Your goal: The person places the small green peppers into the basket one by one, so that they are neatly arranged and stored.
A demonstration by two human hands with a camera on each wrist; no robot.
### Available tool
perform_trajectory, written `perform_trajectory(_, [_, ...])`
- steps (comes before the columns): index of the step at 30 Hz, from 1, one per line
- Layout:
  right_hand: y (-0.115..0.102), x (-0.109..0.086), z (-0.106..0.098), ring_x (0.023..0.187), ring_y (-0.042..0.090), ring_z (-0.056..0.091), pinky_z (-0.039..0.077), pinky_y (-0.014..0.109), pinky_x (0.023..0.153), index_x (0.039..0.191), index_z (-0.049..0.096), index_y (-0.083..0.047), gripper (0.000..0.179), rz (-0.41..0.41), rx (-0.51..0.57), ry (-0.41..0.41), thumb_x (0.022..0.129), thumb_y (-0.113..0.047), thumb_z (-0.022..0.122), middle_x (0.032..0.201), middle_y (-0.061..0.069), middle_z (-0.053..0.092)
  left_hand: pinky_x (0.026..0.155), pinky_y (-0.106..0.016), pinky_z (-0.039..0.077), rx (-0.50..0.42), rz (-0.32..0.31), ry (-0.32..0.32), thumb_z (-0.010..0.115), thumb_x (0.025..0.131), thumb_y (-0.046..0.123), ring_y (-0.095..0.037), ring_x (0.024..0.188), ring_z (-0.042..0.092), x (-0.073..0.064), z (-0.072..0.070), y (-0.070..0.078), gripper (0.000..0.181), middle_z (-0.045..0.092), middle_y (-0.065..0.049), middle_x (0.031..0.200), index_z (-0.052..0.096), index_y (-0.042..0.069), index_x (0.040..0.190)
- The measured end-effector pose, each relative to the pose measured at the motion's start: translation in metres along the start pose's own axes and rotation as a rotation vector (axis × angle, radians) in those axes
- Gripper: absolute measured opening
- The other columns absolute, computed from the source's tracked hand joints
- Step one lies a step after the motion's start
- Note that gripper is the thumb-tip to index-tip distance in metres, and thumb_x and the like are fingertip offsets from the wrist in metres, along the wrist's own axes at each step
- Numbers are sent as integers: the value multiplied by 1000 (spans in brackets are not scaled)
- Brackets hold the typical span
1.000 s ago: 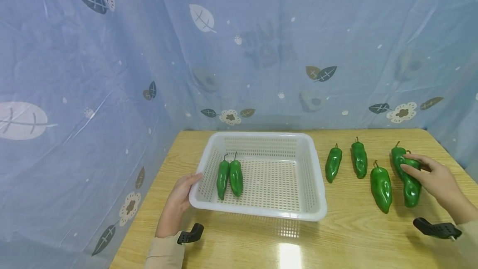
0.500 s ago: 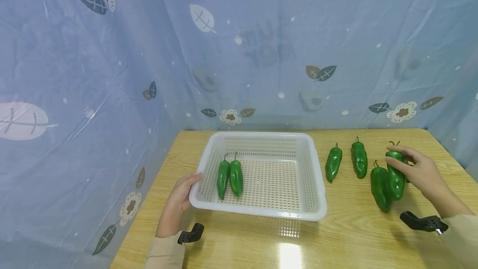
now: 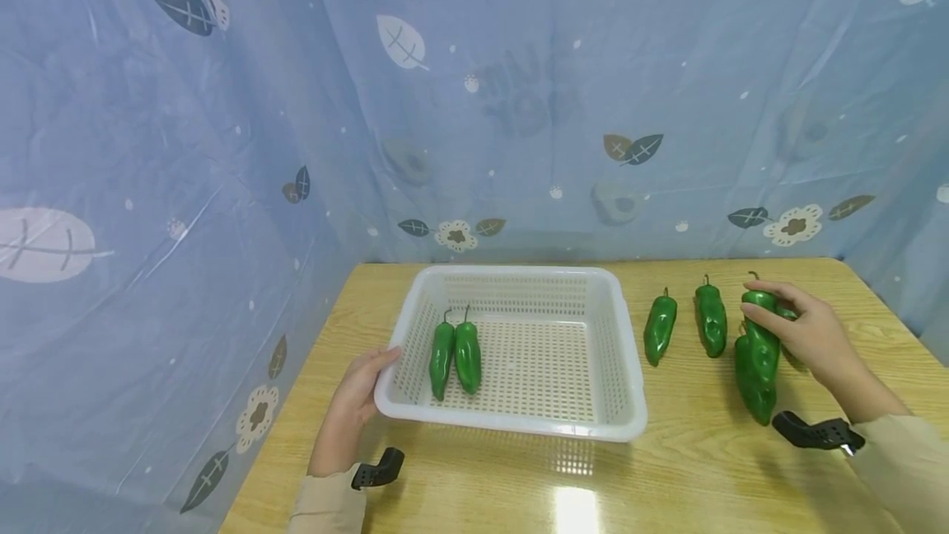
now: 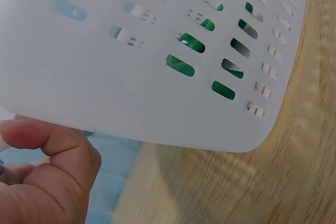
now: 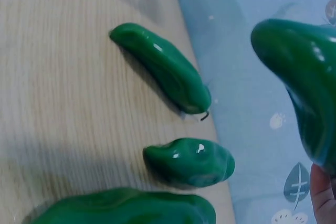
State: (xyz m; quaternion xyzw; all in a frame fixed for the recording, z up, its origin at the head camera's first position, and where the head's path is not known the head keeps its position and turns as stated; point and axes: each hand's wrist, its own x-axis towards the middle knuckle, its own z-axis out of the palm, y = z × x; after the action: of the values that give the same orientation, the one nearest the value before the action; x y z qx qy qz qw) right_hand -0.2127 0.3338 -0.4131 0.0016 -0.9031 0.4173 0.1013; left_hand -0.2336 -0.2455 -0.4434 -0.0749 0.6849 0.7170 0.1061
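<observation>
Your right hand (image 3: 811, 338) has swung leftward, pinching a green pepper (image 3: 761, 353); keep it high while your left hand (image 3: 363, 384) grips the basket (image 3: 511, 424).

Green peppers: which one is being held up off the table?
The pepper gripped by the right hand; the others lie ungripped, two peppers in the white basket and the rest on the table.
</observation>
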Motion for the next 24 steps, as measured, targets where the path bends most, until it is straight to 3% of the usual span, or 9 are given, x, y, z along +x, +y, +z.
perform_trajectory(4, [-7, 2, 4, 83, -9, 44, 44, 21, 57, 137, 49, -22, 45, -2, -13, -10, 94, -37, 57, 111, -20, 47, 87, -36, 52, 7, -2, 15, 46, 99, 21, -31, 114, 59, 0, 0, 0, 43, 54, -25, 130, 46, -7, 131])
perform_trajectory(8, [-16, 6, 9, 104, 23, 52, 47, 25, 63, 140, 45, -19, 50, -1, -20, -33, 95, -39, 54, 139, 10, 43, 86, -36, 52, 8, -4, 27, 46, 98, 22, -31, 112, 59, 0, 1, -1, 43, 55, -25, 129, 47, -7, 130])
perform_trajectory(11, [-24, 10, 13, 119, 46, 41, 48, 34, 75, 141, 44, -16, 51, -8, -7, -57, 96, -38, 53, 149, 23, 32, 85, -36, 52, 6, -5, 26, 46, 98, 21, -30, 111, 60, 0, 1, -2, 42, 55, -24, 128, 48, -6, 130])
perform_trajectory(14, [-30, 13, 17, 121, 46, 40, 48, 39, 78, 142, 43, -15, 51, -15, 19, -77, 97, -38, 52, 148, 25, 31, 86, -36, 52, 11, -3, 21, 45, 99, 22, -29, 111, 60, 0, 0, -2, 42, 55, -24, 129, 47, -6, 130])
perform_trajectory(19, [-40, 19, 25, 120, 43, 45, 50, 29, 69, 142, 41, -14, 53, -19, 60, -99, 96, -38, 52, 146, 25, 32, 86, -36, 52, 9, -1, 17, 46, 98, 23, -29, 112, 60, 0, 0, -2, 44, 54, -24, 130, 47, -6, 131])
perform_trajectory(24, [-52, 25, 34, 128, 48, 35, 44, 53, 90, 142, 41, -12, 56, -14, 87, -114, 96, -41, 52, 149, 24, 29, 87, -36, 52, 10, 2, 9, 47, 98, 23, -29, 112, 60, 0, 0, -1, 44, 54, -24, 130, 47, -6, 131])
